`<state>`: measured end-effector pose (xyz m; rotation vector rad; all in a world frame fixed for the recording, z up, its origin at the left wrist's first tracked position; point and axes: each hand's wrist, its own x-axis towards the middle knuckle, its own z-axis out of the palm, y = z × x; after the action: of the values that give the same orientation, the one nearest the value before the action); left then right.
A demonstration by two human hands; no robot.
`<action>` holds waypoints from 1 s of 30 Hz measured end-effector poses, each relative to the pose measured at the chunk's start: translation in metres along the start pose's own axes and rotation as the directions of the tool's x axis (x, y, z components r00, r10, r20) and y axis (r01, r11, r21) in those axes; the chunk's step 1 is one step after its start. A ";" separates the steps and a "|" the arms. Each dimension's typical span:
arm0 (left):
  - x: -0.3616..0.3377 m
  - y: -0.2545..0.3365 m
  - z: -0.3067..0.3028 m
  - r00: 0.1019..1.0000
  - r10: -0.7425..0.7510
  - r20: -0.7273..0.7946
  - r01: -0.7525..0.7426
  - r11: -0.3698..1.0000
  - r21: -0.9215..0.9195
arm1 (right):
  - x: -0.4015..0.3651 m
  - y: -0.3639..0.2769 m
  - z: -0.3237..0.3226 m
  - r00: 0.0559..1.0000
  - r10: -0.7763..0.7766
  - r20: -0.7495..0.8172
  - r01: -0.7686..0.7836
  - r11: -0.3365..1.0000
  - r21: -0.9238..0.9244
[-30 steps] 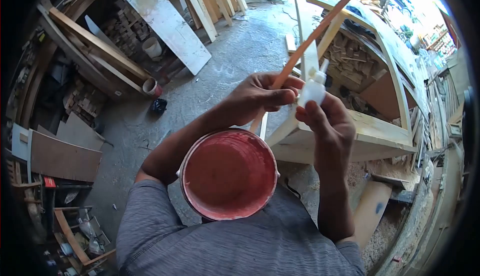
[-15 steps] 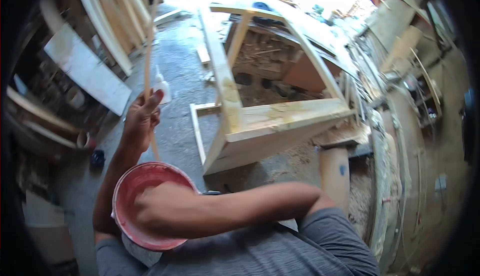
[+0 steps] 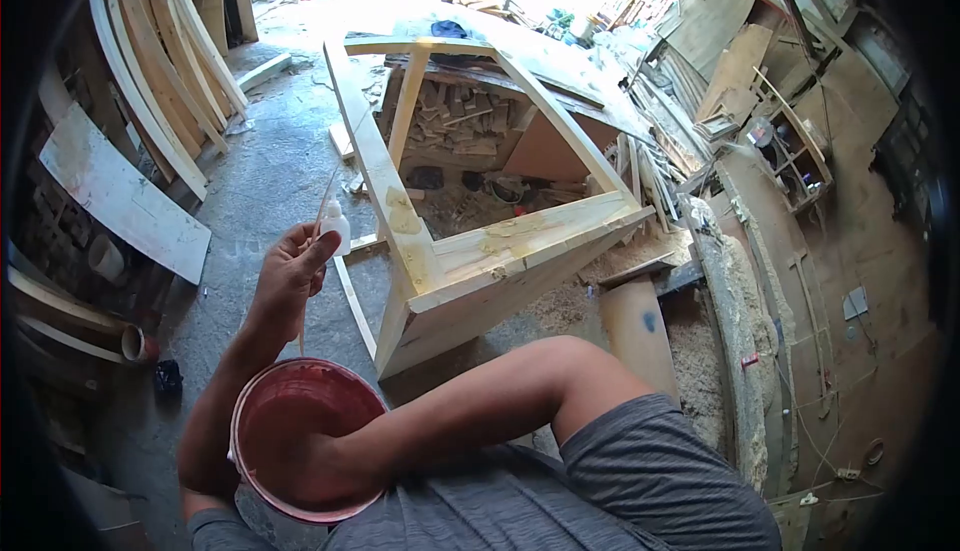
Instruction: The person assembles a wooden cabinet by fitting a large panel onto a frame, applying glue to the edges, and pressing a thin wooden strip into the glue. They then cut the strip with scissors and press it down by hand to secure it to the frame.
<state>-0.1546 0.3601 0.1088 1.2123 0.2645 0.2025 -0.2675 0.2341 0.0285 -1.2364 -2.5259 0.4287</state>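
Observation:
My left hand (image 3: 293, 271) is closed on a small white squeeze bottle (image 3: 335, 229) and a thin wooden strip (image 3: 301, 337). The strip runs up past the thumb and down to the rim of a red bucket (image 3: 238, 421). That bucket rests against my body, in the bend of my left arm. Deep inside it is my right hand (image 3: 325, 459), its fingers lost in shadow, so what it touches there is hidden. In front of me stands a pale wooden frame (image 3: 530, 259) with yellowish filler smears at its near corner.
Curved boards (image 3: 165, 61) lean at the left, beside a white panel (image 3: 125, 196). Wood scraps (image 3: 460, 116) lie beyond the frame. On the right are a dusty beam (image 3: 735, 321), a plank (image 3: 640, 331) and an open wooden box (image 3: 800, 166).
My right hand has gone deeper into the bucket. The left hand, with bottle and strip, sits lower in view, and the strip's upper part now tilts away. The view has shifted.

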 end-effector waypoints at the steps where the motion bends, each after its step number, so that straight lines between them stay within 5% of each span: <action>1: 0.002 0.000 0.003 1.000 0.005 0.029 -0.005 1.000 -0.002 | -0.006 -0.009 -0.042 0.998 0.028 0.056 -0.029 1.000 0.009; 2: 0.005 -0.001 0.007 0.998 0.013 0.057 -0.012 1.000 -0.007 | -0.011 -0.015 -0.072 0.992 0.055 0.115 -0.057 0.998 0.016; 5: 0.010 -0.001 0.021 0.996 0.033 0.080 -0.033 0.999 0.000 | -0.005 0.003 -0.002 0.996 0.037 -0.078 -0.049 0.988 -0.146; 10: 0.016 -0.006 0.034 0.992 0.023 0.122 -0.023 1.000 0.003 | -0.020 0.004 0.001 0.948 0.087 -0.305 -0.074 0.996 0.056; 13: 0.015 -0.003 0.032 0.989 -0.001 0.145 -0.002 1.000 0.021 | -0.030 -0.004 -0.027 0.967 0.076 -0.245 -0.083 0.996 -0.020; 17: 0.010 -0.007 0.011 0.993 -0.028 0.118 0.028 1.000 0.000 | -0.014 -0.017 -0.082 0.933 0.355 0.051 -0.358 0.932 0.063; 20: 0.004 -0.010 0.000 0.999 -0.030 0.045 0.032 0.999 -0.039 | -0.014 -0.017 -0.065 0.902 0.429 -0.039 -0.431 0.902 -0.041; 21: 0.000 -0.010 -0.003 0.999 -0.037 0.022 0.038 0.998 -0.050 | -0.020 -0.018 -0.056 0.889 0.428 -0.165 -0.421 0.904 0.075; 24: -0.017 -0.010 -0.010 0.997 -0.064 -0.031 0.060 0.994 -0.093 | -0.049 -0.046 -0.127 0.924 0.368 -0.109 -0.356 0.928 0.111; 26: -0.028 -0.012 -0.007 0.993 -0.046 -0.105 0.033 0.992 -0.123 | -0.074 -0.050 -0.123 0.819 0.428 -0.383 -0.328 0.896 0.300; 28: -0.032 -0.017 -0.014 0.989 -0.045 -0.138 0.022 0.987 -0.159 | -0.115 -0.071 -0.137 0.556 0.573 -0.603 -0.267 0.810 0.523; 30: -0.033 -0.014 -0.024 0.987 -0.037 -0.156 0.010 0.986 -0.167 | -0.161 -0.083 -0.143 0.325 0.827 -0.458 -0.242 0.541 0.805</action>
<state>-0.1929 0.3672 0.0906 1.0287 0.3928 0.2955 -0.1766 0.0759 0.1696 -1.5236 -0.9022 0.5751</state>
